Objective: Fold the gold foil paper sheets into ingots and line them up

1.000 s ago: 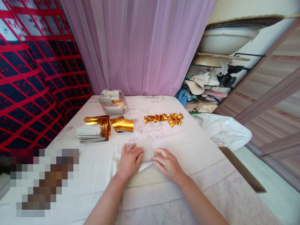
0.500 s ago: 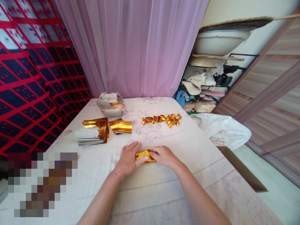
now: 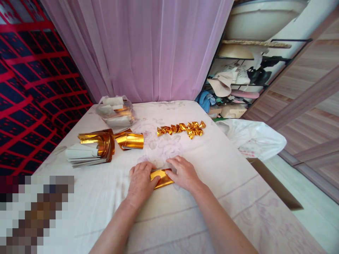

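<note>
Two hands meet over one folded gold strip [image 3: 162,180], which lies on the cloth-covered counter [image 3: 164,218] in front of us, its shiny face up. Our left hand [image 3: 141,181] covers the strip's left end, thumb laid across the gold and fingers slightly spread; they hide that end, so we cannot tell whether they have closed around it or only press it down. Our right hand [image 3: 182,173] is loosely open at the other end, thumb resting on the strip near its far edge and fingers reaching past that edge, with a clear gap between thumb and fingers. We judge the step in hand to be folding and flattening this strip: its outline is long and narrow, and both thumbs sit where a crease could be pressed. As we see it, the next move calls for the left hand to pin its end while the right thumb lines up the edge and runs the fold firm, gently enough not to skew it. Beyond the hands, a row of small twisted gold pieces [image 3: 182,127] sits on the right, well apart from the strip. To the left stand a fanned stack of gold sheets [image 3: 108,143], some loose gold sheets [image 3: 134,141] just beside it, and a clear bag [image 3: 102,115] of more paper behind.
</note>
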Demonstrator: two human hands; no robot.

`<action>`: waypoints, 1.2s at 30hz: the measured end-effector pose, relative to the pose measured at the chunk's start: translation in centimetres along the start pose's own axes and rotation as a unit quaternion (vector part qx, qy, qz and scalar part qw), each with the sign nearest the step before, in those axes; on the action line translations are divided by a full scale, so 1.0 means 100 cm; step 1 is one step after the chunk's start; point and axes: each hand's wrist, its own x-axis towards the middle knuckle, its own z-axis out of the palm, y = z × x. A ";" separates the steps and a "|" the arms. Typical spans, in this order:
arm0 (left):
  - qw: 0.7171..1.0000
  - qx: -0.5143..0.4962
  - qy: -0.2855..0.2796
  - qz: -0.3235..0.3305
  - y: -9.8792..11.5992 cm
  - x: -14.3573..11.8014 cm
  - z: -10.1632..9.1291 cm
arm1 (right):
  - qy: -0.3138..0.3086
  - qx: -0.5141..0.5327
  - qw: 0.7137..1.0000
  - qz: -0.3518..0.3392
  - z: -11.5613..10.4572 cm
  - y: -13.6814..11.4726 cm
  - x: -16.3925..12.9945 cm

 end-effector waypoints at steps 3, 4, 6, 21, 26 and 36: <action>0.999 -0.037 0.013 0.007 -0.004 0.001 0.005 | 0.017 0.052 0.998 -0.012 0.005 0.008 0.001; 0.999 -0.047 0.017 0.007 -0.006 0.001 0.006 | 0.020 0.076 0.997 -0.014 0.005 0.010 0.001; 0.997 -0.069 0.029 0.004 -0.009 0.003 0.009 | 0.017 0.126 0.992 -0.016 0.005 0.014 0.002; 0.958 -0.260 0.116 -0.040 -0.023 0.005 0.021 | -0.053 0.395 0.915 0.057 0.009 0.019 0.003; 0.941 -0.310 0.122 -0.055 -0.024 0.003 0.023 | -0.050 0.399 0.913 0.073 0.008 0.019 0.004; 0.910 -0.393 0.105 -0.085 -0.026 0.000 0.024 | -0.040 0.419 0.904 0.080 0.012 0.021 0.003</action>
